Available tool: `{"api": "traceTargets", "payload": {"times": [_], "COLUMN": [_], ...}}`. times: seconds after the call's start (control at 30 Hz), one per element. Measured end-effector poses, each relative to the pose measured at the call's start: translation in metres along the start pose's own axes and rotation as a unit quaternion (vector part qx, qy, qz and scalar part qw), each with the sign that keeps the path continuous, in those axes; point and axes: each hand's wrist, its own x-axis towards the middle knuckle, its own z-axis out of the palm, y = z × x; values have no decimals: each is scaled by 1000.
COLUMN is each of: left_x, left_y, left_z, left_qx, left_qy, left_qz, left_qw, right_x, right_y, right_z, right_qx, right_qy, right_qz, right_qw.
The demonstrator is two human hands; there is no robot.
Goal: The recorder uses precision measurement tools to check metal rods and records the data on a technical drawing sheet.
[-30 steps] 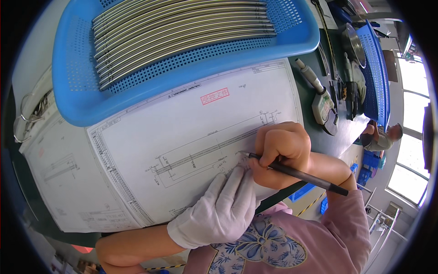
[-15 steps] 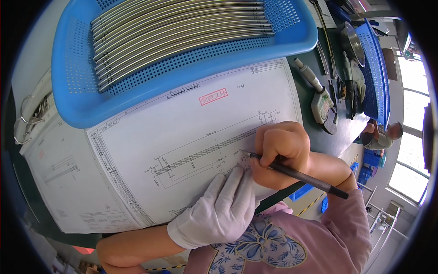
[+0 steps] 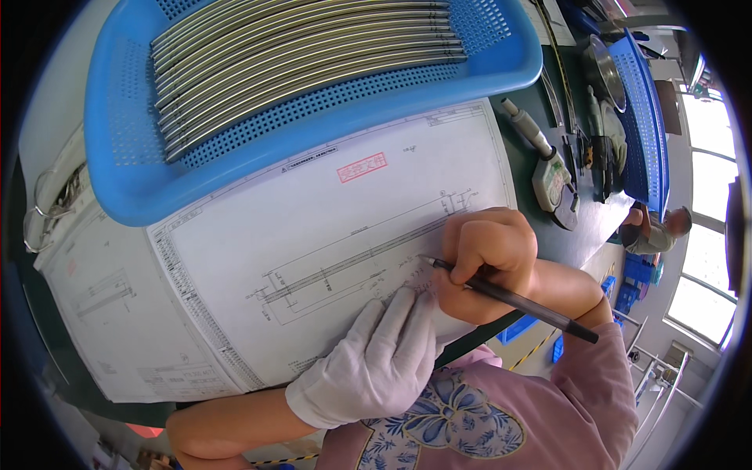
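My right hand [image 3: 492, 265], bare, grips a dark pen [image 3: 525, 304] whose tip rests at some handwriting on a technical drawing [image 3: 251, 235]. That sheet shows a long, thin part with dimension lines and a red stamp mark. Lying on the lower part of the paper is my left hand [image 3: 368, 362] in a white glove, its fingers stretched out toward the writing. Part of the handwriting is hidden under the gloved fingertips and the right hand.
Beyond the drawing, a blue perforated basket [image 3: 309, 167] holds several metal rods [image 3: 313, 74]. A micrometer [image 3: 552, 184] lies to the right, near a metal bowl [image 3: 605, 74] and another blue basket [image 3: 644, 117]. More drawing sheets [image 3: 117, 321] lie left. A person [image 3: 662, 231] sits farther off.
The pen tip has shifted slightly to the right with my right hand. My left hand stays nearly in place.
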Motion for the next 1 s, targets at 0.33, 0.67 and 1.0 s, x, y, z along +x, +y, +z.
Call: {"api": "traceTargets", "payload": {"times": [0.33, 0.67, 1.0], "left_x": [0, 0, 0], "left_y": [-1, 0, 0], "left_z": [-1, -1, -1], "left_qx": [-3, -3, -6], "left_qy": [-10, -1, -6], "left_qz": [5, -2, -1], "left_qw": [1000, 1000, 1000], "right_x": [-2, -1, -1], "right_y": [-1, 2, -1], "right_z": [1, -3, -5], "right_qx": [17, -9, 0], "right_qy": [16, 12, 0], "right_qz": [25, -12, 13], "right_qw": [999, 1000, 1000]}}
